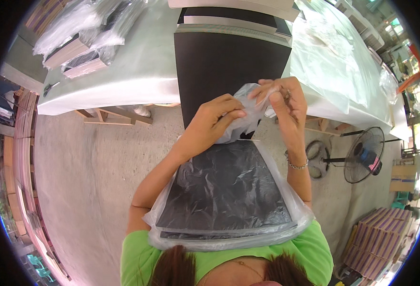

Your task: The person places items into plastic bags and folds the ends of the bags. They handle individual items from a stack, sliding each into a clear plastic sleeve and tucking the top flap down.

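A stack of black sheets in a clear plastic bag [229, 186] leans against my chest, its gathered mouth pointing away from me. My left hand [217, 117] pinches the bunched plastic between thumb and fingers. On the other side of the bag's mouth, my right hand [283, 97] has its thumb and fingers closed on a twisted bit of the same plastic. A large black board [224, 71] lies just beyond my hands, at the front of a pile of black and white boards [233, 26]. The gathered plastic hides part of the board's near end.
Bagged stacks [79, 45] and scissors [50, 88] lie on the white-covered left table [143, 57]. Loose plastic bags [333, 52] spread over the right table. A standing fan [364, 155] is on the right, near striped cartons [379, 238]. Wooden trestle legs [114, 116] show below the left table.
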`<action>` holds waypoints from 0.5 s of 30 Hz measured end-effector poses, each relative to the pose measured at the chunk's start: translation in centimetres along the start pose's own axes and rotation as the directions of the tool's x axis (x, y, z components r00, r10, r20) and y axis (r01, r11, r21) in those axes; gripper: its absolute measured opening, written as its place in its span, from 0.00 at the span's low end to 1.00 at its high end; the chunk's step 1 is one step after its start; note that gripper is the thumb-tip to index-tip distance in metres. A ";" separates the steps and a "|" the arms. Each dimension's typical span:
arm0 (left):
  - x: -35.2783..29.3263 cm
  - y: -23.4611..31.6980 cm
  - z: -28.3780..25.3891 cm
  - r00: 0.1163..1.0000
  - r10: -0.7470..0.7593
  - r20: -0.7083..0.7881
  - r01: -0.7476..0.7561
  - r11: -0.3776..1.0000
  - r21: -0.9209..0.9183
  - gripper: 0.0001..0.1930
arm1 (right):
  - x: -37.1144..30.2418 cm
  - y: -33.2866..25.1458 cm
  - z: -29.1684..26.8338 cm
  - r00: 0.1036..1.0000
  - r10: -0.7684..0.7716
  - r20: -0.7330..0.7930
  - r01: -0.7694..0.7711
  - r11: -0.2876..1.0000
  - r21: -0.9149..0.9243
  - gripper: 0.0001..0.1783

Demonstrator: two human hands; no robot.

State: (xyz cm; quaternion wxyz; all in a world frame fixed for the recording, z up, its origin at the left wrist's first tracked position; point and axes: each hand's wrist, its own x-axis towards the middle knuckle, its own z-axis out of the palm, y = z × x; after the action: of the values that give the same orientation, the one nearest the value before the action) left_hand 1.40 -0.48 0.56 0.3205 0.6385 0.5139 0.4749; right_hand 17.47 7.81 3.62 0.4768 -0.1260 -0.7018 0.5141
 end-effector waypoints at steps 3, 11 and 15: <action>-0.6 -0.5 -0.8 0.994 -0.076 -0.077 0.061 0.982 -0.179 0.09 | -0.4 -0.3 -0.8 0.908 0.413 0.066 -0.417 0.878 0.235 0.13; -1.8 -5.1 -5.3 0.958 -0.246 0.146 0.202 0.222 -0.954 0.13 | -4.6 5.0 -5.9 0.740 0.086 0.667 -0.404 0.850 0.339 0.21; -2.6 -3.4 -3.1 0.750 -0.581 0.315 0.534 0.253 -0.807 0.20 | -4.0 2.5 -3.0 0.742 0.642 -0.195 -0.222 0.508 0.832 0.23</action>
State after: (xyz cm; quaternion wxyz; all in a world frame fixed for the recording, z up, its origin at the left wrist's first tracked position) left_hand -2.73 -2.31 -2.10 0.7277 0.1529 0.4020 0.5342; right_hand 21.10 8.03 -0.54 0.4910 -0.2134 -0.2155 0.8166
